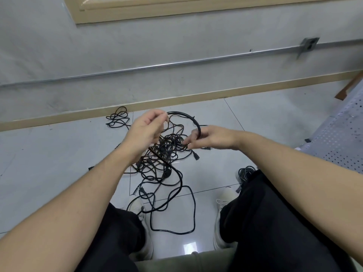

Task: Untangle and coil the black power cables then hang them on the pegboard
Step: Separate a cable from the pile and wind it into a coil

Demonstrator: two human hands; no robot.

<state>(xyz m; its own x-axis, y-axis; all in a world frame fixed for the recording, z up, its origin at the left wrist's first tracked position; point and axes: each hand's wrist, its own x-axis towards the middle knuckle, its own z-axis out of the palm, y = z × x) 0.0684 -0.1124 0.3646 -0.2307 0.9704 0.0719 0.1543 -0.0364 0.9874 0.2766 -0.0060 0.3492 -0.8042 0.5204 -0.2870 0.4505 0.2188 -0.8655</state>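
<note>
Left hand [144, 130] fingers curled, pinching one end of thick black cable [188, 117]. Right hand [208, 137] fingers curled round same cable further along. Cable bends in arch between both hands, up in air. Below hands, big messy pile of black cables [165, 154] on tile floor [59, 163]. Small bunch of cables [117, 119] near wall. Another bundle [246, 172] beside right knee. White shoes [223, 211] on floor.

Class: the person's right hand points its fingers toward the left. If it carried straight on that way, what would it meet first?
Probably the left hand: the right hand faces it across the arched black cable both grip. Depth is unclear.
</note>
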